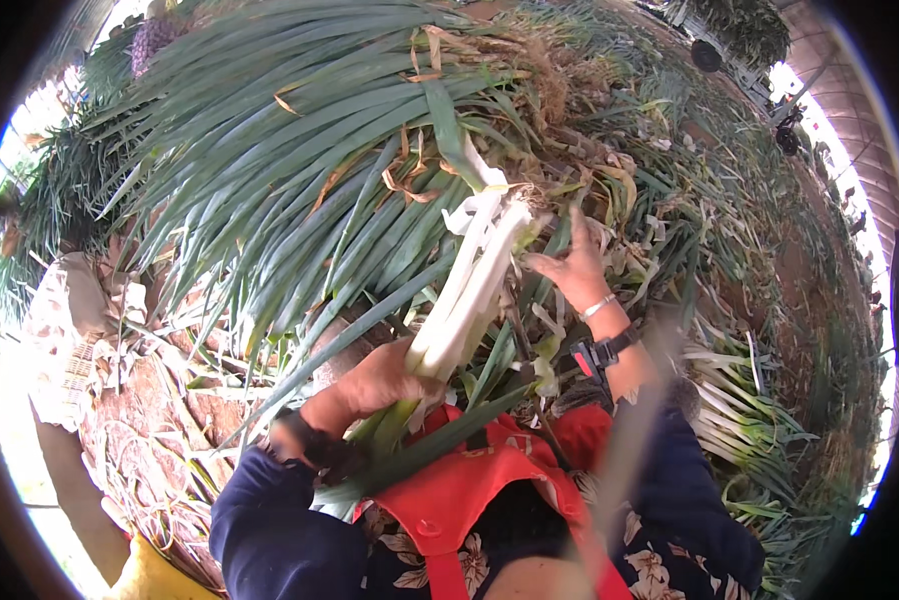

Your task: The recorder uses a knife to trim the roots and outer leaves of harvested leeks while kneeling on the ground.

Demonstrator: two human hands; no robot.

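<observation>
My left hand [393, 375] is closed around the lower part of a thick bundle of white stalks, likely leeks or large green onions [468, 289], whose root end points up and away from me. Green leaves trail from the bundle beneath my left wrist. At the root end, my right hand [577, 262] has its fingers spread, close beside the stalks. A bent leaf with a white peel [460, 150] hangs by the roots. Beyond lies a large pile of the same plants with long green leaves [292, 150], their roots to the right.
Stripped leaves and peelings [719, 225] litter the ground on the right. Cleaned white stalks [727, 412] lie at my right side. To the left are a pale cloth [70, 300], scattered scraps [149, 450] and a yellow object [153, 574]. A blurred strip crosses the lower right foreground.
</observation>
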